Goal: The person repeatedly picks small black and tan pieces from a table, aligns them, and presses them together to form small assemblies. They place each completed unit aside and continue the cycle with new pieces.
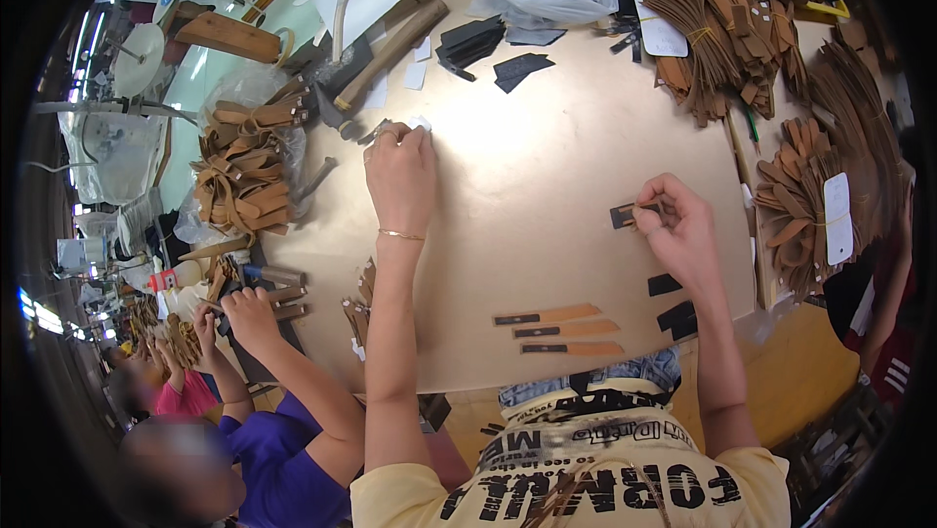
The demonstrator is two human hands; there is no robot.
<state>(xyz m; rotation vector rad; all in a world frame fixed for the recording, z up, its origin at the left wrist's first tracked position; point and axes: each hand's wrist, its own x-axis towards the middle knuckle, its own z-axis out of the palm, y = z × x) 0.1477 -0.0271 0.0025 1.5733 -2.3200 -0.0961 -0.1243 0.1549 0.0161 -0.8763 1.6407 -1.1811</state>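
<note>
At the far left a co-worker in a purple shirt [293,450] bent over the table's near-left corner, both hands busy with small leather bits. Just past that, a bundle of tan straps [239,182] lay heaped at the table's left edge, probably stock kept within reach. The person's left hand [400,172] lay flat, palm down, on the tan tabletop [547,167], fingers closed over a small white slip [420,123] at the far-left side, seemingly pinning or picking it; I could not tell whether it was truly gripped. Nearer the body, three tan strips with black ends [561,331] lay in a neat row, likely set aside in order. To the right, the right hand [673,225] pinched a small black leather piece [625,215] between thumb and fingers, just above the tabletop. It looked flat, dark and roughly rectangular. Two more black pieces [672,302] sat near the right wrist.
</note>
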